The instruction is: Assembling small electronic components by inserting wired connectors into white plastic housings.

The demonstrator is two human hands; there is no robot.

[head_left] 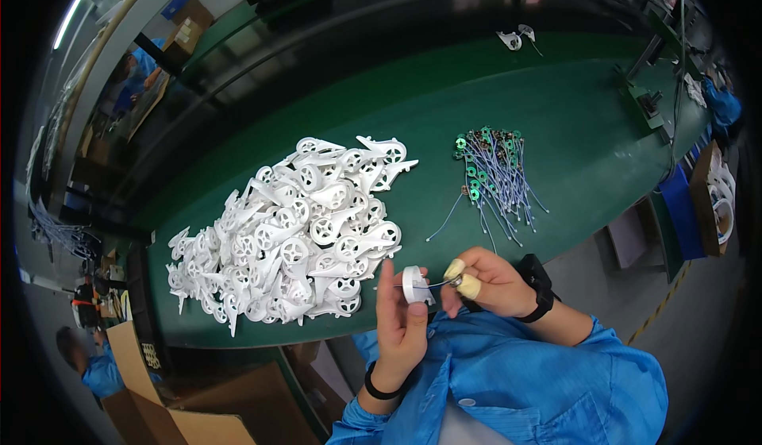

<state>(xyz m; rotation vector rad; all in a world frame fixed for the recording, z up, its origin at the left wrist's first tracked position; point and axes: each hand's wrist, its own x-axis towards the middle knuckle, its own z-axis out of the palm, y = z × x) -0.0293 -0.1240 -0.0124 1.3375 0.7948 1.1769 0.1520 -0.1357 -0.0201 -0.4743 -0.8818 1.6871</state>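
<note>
My left hand (399, 335) holds a white plastic housing (413, 285) with a round end between thumb and fingers. Close beside it, my right hand (502, 285) pinches a small metallic wired part (456, 281), and its thin blue wire runs to the housing. Yellowish covers wrap the right thumb and a fingertip. Whether the wire passes through the housing is too small to tell. Left of my hands lies a big heap of similar white housings (294, 238). Beyond my right hand is a bunch of wired parts (496, 167) with green round ends and blue-grey wires.
Everything lies on a green worktable (571, 127) with a dark raised ledge behind. Two white pieces (512, 40) sit at the far back. An open cardboard box (238, 405) stands lower left, a blue bin (681, 211) at the right. Other people in blue work at the sides.
</note>
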